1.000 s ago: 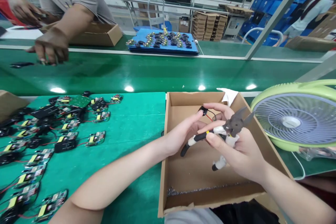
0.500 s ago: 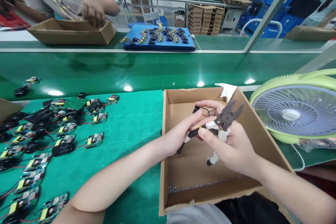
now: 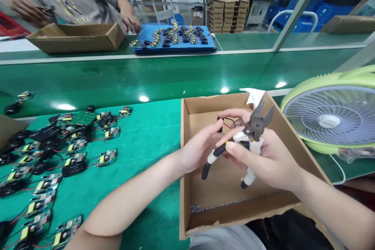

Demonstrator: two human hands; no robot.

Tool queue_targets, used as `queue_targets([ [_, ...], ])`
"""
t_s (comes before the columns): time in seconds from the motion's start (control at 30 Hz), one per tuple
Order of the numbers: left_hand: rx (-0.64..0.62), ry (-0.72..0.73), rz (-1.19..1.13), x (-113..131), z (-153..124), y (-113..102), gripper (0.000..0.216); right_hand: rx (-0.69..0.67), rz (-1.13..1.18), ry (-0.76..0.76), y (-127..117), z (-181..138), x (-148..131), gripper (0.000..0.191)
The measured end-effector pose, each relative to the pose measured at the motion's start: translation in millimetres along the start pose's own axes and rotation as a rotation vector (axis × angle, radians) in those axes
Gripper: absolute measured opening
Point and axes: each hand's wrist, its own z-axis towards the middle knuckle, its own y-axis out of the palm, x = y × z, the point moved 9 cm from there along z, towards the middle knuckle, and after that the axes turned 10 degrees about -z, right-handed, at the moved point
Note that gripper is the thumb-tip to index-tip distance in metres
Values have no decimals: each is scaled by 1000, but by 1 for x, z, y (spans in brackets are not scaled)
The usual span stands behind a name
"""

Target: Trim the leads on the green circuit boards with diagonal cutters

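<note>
My right hand [image 3: 265, 162] is closed round grey cutting pliers [image 3: 254, 129] with black-and-white handles, jaws open and pointing up. My left hand [image 3: 202, 146] pinches a small black part with red and black wires [image 3: 225, 123], held close against the right hand's fingers. Both hands hover over an open cardboard box [image 3: 202, 203] with a line of small metal clippings on its floor. The part itself is mostly hidden by my fingers.
Several small circuit boards with black parts and wires [image 3: 58, 152] lie on the green mat at left. A green desk fan [image 3: 331, 117] sits at right. Beyond the green conveyor belt [image 3: 164, 74], another person reaches to a blue tray of parts [image 3: 175, 39] beside a cardboard box [image 3: 73, 37].
My hands and the pliers stayed over the box, shifting slightly. The person across the belt drew an arm back from the belt and now reaches to the blue tray.
</note>
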Motion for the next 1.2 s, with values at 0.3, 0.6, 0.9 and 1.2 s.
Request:
queue_targets([
  [0.3, 103, 106, -9, 6, -1, -8, 54, 96, -79, -56, 4, 3, -5, 8],
  [0.6, 145, 112, 41, 8, -6, -12, 52, 120, -63, -170, 5, 2, -12, 11],
  [0.9, -14, -6, 38, 3, -4, 4, 64, -24, -5, -76, 2, 2, -7, 14],
  [1.2, 21, 56, -9, 6, -2, 0, 55, 38, -25, -67, 2, 4, -6, 12],
])
